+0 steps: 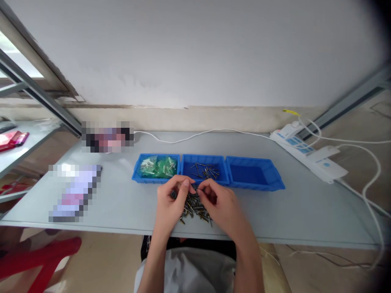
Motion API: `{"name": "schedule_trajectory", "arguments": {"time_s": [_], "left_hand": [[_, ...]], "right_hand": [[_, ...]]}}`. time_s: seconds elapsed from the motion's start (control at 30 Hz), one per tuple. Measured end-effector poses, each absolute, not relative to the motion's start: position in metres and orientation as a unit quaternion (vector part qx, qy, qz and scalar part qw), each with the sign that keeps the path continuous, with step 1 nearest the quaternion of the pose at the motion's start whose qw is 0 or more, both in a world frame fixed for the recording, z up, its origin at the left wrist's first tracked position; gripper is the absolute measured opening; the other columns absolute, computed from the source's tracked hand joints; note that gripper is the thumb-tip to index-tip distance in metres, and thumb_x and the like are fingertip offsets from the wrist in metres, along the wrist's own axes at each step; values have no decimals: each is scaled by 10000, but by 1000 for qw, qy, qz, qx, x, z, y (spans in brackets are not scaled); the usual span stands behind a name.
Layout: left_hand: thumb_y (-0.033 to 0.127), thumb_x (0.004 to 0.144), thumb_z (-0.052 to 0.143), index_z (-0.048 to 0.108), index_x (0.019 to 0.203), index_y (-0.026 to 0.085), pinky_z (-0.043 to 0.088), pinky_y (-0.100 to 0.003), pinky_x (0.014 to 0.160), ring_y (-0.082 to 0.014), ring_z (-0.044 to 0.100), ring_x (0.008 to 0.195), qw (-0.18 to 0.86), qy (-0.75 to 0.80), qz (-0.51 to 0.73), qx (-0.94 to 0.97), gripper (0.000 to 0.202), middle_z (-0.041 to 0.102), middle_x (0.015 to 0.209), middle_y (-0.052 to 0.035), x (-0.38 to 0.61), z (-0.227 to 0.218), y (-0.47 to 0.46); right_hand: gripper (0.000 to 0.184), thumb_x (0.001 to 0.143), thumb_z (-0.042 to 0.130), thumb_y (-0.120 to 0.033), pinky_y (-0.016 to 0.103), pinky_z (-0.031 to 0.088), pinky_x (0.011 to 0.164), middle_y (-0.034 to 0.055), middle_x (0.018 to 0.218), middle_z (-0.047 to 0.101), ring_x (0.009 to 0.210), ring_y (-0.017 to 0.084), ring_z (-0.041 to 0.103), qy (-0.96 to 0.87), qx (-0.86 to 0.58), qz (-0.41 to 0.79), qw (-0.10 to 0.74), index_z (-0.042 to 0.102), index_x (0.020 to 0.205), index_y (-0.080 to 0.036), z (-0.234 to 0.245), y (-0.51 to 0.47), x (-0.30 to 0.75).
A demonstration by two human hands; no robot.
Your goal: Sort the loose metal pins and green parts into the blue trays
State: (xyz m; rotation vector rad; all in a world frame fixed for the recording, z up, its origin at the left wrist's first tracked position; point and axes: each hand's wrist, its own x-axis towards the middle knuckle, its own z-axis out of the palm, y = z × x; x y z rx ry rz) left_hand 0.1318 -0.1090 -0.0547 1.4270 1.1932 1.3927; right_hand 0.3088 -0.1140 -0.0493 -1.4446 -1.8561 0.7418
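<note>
Over a pile of thin metal pins (194, 207), my left hand (173, 197) and my right hand (222, 201) come close together. Thumb and forefinger are pinched on each hand; whatever small piece lies between the fingertips is too small to name. Just beyond my hands, the middle blue bin (224, 169) holds several similar thin pins (206, 170). In the left blue bin (136, 175) lie clear and green plastic bags (159, 167) with small pale parts. No parts show inside the right blue bin (255, 173).
A white power strip (308, 154) with cables stands at the right rear. Along the back of the table (116, 203) runs a white cable (195, 135). Two blurred-out objects are on the left. A red stool (45, 256) is below the table at left.
</note>
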Motion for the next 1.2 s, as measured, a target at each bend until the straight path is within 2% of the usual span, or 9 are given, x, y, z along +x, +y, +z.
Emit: {"name": "schedule_trajectory", "arguments": {"time_s": [0.17, 0.3, 0.47, 0.6, 0.7, 0.9, 1.1, 1.2], "left_hand": [[398, 1086, 633, 804, 978, 183, 445, -240, 585, -120, 568, 567, 400, 471, 536, 576, 296, 753, 729, -14, 132, -54, -109], [368, 1072, 641, 803, 1006, 183, 426, -252, 584, -127, 551, 576, 399, 457, 507, 612, 255, 737, 728, -13, 133, -52, -109], [327, 1053, 648, 778, 988, 186, 386, -249, 569, -118, 473, 559, 392, 446, 470, 653, 203, 616, 643, 32, 136, -49, -109], [318, 1045, 664, 726, 895, 191, 380, -244, 572, -110, 470, 563, 376, 448, 476, 657, 206, 629, 667, 28, 136, -51, -109], [332, 1043, 681, 699, 913, 199, 389, -241, 576, -114, 507, 572, 374, 455, 499, 636, 187, 652, 688, 22, 134, -54, -109], [306, 998, 744, 686, 958, 209, 392, -215, 564, -107, 482, 554, 384, 466, 529, 597, 120, 567, 630, 62, 136, -57, -111], [244, 971, 786, 802, 975, 213, 408, -220, 582, -94, 465, 568, 394, 430, 517, 627, 35, 594, 694, 42, 135, -54, -110], [237, 999, 756, 855, 1043, 230, 433, -232, 602, -105, 497, 600, 392, 398, 520, 646, 108, 620, 742, 17, 135, -51, -108]], "right_hand": [[87, 1044, 589, -255, 251, 450, 619, -44, 738, 636, 624, 138, 588, -685, -515, 308, 414, 630, 968, -250, -40, -117, 304], [68, 1064, 594, -272, 234, 520, 674, -26, 816, 685, 701, 137, 658, -652, -490, 342, 467, 635, 1012, -256, -35, -120, 300], [101, 1093, 589, -319, 255, 549, 706, 0, 864, 693, 764, 159, 681, -626, -482, 346, 505, 640, 1028, -260, -39, -121, 299], [87, 1083, 606, -315, 261, 528, 692, 3, 868, 692, 762, 161, 666, -619, -494, 337, 509, 646, 1028, -261, -41, -120, 301], [96, 1073, 602, -306, 257, 511, 670, -2, 847, 683, 726, 155, 637, -622, -500, 335, 500, 655, 1009, -257, -39, -119, 304], [102, 1037, 607, -255, 243, 463, 621, -30, 747, 634, 658, 139, 591, -672, -487, 365, 421, 666, 955, -238, -35, -119, 311], [102, 1063, 590, -277, 258, 486, 688, -16, 803, 680, 716, 152, 629, -680, -483, 370, 409, 651, 992, -238, -37, -118, 313], [96, 1070, 582, -273, 264, 490, 710, -15, 819, 685, 736, 155, 637, -677, -483, 376, 409, 649, 1010, -240, -38, -118, 316]]}}
